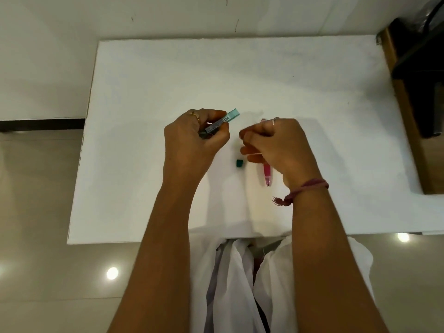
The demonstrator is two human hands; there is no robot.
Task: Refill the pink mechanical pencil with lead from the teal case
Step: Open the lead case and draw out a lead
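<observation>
**Lead case in the left hand, pencil under the right**

The left hand (192,138) pinches the teal case (222,121), tilted above the white surface (312,92). The right hand (276,143) is curled with fingertips pressed together; whether it holds anything, I cannot tell. The pink pencil (267,174) lies under it. A small teal cap (238,163) lies between the hands.

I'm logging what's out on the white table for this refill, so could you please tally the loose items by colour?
Teal: 2, the lead case held in the left hand and the small cap lying on the table.
Pink: 1, the mechanical pencil lying partly under the right hand.
Total: 3
</observation>
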